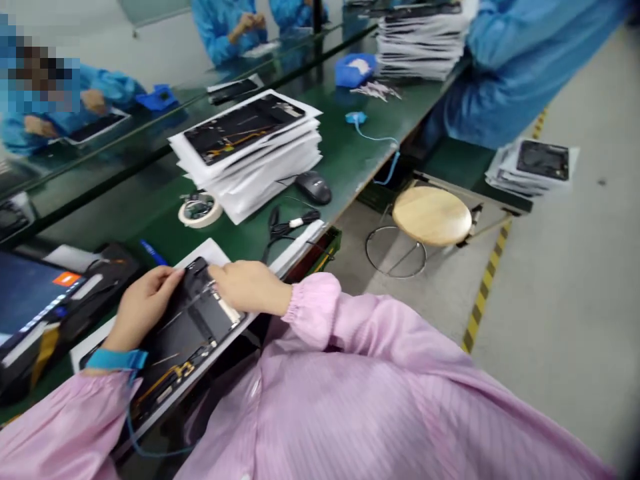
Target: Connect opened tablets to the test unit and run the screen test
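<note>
A black opened tablet housing (187, 333) with orange flex cables lies on a white foam sheet (213, 252) at the bench's near edge. My left hand (140, 307), with a blue wrist strap, rests on the housing's left side, fingers curled against its top corner. On the housing's right side lies my right hand (247, 285), fingers pressed together and pointing left at a small part near the top edge. Whether either hand pinches anything is not visible. Pink sleeves cover both arms.
A tall stack of foam sheets topped by another housing (245, 150) stands behind, with a tape roll (200, 210), a mouse (313, 187) and cables. A lit screen (30, 293) sits left. Blue-coated people work beyond; a round stool (433, 215) stands in the aisle.
</note>
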`<state>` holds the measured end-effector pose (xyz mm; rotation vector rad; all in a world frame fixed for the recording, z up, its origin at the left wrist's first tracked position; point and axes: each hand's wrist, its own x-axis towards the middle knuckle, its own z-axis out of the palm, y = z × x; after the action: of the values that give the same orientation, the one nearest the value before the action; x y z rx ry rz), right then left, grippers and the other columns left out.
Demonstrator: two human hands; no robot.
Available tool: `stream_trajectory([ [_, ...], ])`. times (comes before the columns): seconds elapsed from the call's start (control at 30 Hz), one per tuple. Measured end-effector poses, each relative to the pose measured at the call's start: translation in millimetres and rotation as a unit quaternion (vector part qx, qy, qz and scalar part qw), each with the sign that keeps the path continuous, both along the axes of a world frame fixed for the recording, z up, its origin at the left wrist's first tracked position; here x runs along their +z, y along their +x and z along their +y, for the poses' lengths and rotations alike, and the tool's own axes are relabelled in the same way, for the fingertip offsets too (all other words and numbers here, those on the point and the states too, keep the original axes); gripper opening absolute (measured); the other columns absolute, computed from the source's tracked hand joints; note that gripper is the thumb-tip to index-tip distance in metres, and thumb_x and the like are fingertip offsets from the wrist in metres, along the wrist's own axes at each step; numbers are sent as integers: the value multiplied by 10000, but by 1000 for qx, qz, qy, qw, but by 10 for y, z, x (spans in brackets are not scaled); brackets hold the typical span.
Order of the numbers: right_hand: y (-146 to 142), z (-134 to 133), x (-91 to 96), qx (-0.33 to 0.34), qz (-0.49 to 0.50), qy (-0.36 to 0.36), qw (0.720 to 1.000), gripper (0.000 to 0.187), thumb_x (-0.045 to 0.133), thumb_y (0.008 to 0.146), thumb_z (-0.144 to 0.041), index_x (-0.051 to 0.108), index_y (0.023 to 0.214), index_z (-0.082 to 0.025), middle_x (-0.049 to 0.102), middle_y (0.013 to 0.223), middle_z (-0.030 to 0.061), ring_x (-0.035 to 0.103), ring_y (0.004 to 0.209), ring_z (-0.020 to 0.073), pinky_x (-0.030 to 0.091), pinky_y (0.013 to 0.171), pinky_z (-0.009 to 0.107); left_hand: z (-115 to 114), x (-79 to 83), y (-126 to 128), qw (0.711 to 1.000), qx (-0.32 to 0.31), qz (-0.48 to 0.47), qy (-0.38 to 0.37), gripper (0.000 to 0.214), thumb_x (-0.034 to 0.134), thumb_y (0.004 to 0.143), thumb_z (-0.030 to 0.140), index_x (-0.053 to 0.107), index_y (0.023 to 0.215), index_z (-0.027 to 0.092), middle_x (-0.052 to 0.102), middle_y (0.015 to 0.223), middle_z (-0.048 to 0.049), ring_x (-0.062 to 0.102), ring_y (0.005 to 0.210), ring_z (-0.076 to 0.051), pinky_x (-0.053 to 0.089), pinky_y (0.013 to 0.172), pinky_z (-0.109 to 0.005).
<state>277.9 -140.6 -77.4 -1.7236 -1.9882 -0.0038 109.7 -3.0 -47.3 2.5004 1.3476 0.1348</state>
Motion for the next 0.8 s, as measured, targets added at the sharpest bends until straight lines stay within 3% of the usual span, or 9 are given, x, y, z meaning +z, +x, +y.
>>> stream_trajectory([
  [0.2, -8, -12, -81, 37, 24, 53, 998, 302, 309, 998, -276, 556, 975, -103, 642, 955, 84, 603, 904, 180, 447, 756, 295, -175, 87, 50, 999, 34, 17, 16, 294, 416, 828, 541, 543, 802, 277, 576, 668, 94, 545, 727, -157, 385, 668, -224],
  [0.47, 37, -47, -83, 45, 97, 53, 993, 252, 403, 967, -279, 568, 974, -89, 656, 922, 108, 630, 878, 190, 445, 720, 281, -227, 122, 141, 998, 44, 30, -16, 597, 388, 683, 828, 551, 774, 260, 647, 656, 81, 555, 768, -179, 415, 719, -249],
  [0.8, 104, -66, -86, 93, 152, 39, 983, 218, 432, 942, -232, 573, 986, -72, 662, 987, 131, 628, 921, 225, 459, 740, 315, -243, 108, 203, 994, 97, -26, -40, 402, 568, 730, 645, 591, 708, 245, 702, 723, 115, 566, 883, -183, 396, 857, -250],
])
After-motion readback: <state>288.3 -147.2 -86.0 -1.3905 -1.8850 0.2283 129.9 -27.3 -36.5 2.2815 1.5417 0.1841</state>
